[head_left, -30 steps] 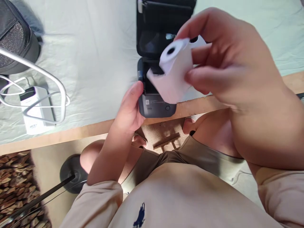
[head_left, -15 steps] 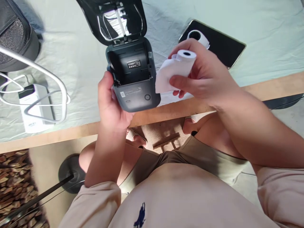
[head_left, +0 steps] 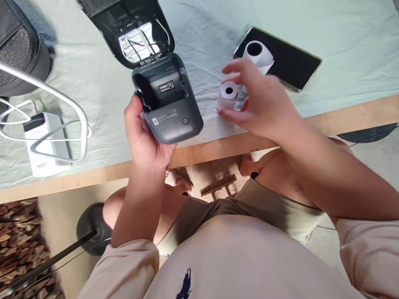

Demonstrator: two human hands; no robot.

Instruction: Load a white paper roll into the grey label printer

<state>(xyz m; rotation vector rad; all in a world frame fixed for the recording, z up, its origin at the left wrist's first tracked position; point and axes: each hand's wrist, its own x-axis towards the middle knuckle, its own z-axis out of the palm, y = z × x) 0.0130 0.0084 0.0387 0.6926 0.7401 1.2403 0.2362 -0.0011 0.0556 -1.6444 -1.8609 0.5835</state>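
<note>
My left hand (head_left: 145, 139) grips a small dark grey printer (head_left: 170, 110) at its lower left side, held just above the table's front edge. Its lid (head_left: 131, 31) is swung open and the paper bay looks empty. A small white paper roll (head_left: 228, 95) stands on end on the pale cloth to the right of the printer. My right hand (head_left: 264, 108) hovers at it with fingers spread around it, thumb below and index above. A second white roll (head_left: 257, 53) lies on a black phone (head_left: 296, 66) further back.
A white power bank (head_left: 46, 143) with a cable lies at the left under a white wire frame (head_left: 62, 99). A dark bag (head_left: 18, 54) sits at the far left corner. The wooden table edge (head_left: 218, 146) runs across; a black stand base (head_left: 90, 226) is on the floor.
My right hand lowered the paper roll and stood it on the cloth, then spread its fingers. My left hand shifted the printer to the left and tilted it.
</note>
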